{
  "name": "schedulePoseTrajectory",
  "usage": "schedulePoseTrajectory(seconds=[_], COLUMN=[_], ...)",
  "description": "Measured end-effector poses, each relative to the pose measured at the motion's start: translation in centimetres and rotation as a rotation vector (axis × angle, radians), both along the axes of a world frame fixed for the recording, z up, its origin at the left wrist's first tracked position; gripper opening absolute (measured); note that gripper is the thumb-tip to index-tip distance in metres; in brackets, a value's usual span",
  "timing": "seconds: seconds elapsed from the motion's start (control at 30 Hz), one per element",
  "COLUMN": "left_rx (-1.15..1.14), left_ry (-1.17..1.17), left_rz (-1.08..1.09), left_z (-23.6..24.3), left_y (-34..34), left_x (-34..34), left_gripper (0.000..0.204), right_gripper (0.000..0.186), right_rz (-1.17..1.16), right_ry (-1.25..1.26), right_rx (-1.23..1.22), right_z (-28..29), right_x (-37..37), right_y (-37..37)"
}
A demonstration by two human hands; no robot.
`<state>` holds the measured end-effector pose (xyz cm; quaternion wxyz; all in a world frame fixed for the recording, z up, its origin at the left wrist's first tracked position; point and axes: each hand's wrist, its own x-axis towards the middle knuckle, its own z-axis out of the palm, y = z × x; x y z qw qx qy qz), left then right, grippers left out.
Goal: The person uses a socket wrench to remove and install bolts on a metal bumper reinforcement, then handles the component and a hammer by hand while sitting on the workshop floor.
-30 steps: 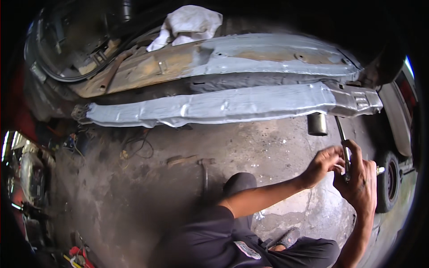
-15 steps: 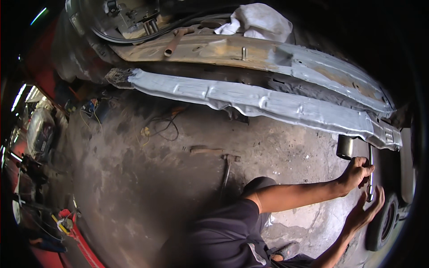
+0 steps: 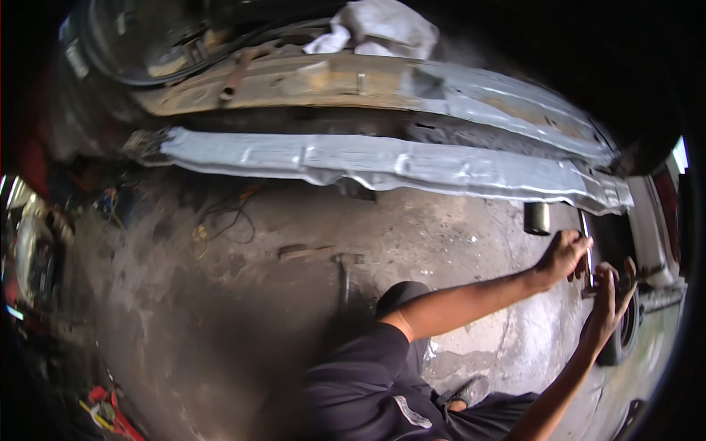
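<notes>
My left hand [image 3: 565,255] is closed around a slim chrome wrench [image 3: 587,241], which stands roughly upright under the right end of a long silver-painted metal beam [image 3: 360,158]. The wrench's upper end meets the beam's underside; what it joins there is hidden. Beside its lower end is my right hand [image 3: 609,298], raised with fingers apart. Whether those fingers touch the wrench, I cannot tell. A dark metal cylinder [image 3: 537,219] hangs below the beam, just left of my left hand.
Behind the beam lies a rusty, part-painted panel [image 3: 279,84] with a rusty pipe tool [image 3: 237,77] and white cloth [image 3: 386,29]. A hammer [image 3: 346,272] and a cable [image 3: 235,224] lie on the concrete floor. A tyre [image 3: 625,331] stands near my right arm; a red jack [image 3: 118,415] is lower left.
The view has shifted, so the beam and floor things sit further left and mostly higher. My right hand has risen beside the wrench's lower end, while my left keeps its hold.
</notes>
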<state>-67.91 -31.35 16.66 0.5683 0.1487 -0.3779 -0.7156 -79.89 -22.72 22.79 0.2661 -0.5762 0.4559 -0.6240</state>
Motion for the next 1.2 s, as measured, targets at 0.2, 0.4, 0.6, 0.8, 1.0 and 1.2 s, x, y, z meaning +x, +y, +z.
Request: schedulePoseTrajectory(seconds=[0.2,0.4,0.6,0.8,1.0,1.2], left_rx=[0.017,0.015,0.089,0.098,0.072,0.058], left_ry=[0.125,0.060,0.133,0.243,-0.092,-0.040], left_rz=[-0.228,-0.399,-0.391,-0.428,-0.379,-0.535], left_z=[0.2,2.2,2.3,1.7,3.1,3.3], left_y=[-2.7,-1.6,-1.0,-0.9,-0.1,-2.6], left_x=[1.2,4.3,3.5,4.0,5.0,6.7], left_gripper=[0.018,0.021,0.019,0.022,0.025,0.026], right_gripper=[0.028,0.042,0.082,0.062,0.041,0.040], right_rz=[-0.134,0.052,0.605,0.204,-0.145,-0.160], right_ry=[1.247,1.249,-0.880,-0.785,0.402,1.271], right_rx=[-0.389,-0.340,0.341,0.282,-0.215,-0.458], right_z=[4.8,-3.0,-8.3,-2.7,3.0,0.3], right_x=[6.2,6.4,6.9,2.6,3.0,5.8], right_y=[2.8,6.7,7.3,4.0,3.4,5.0])
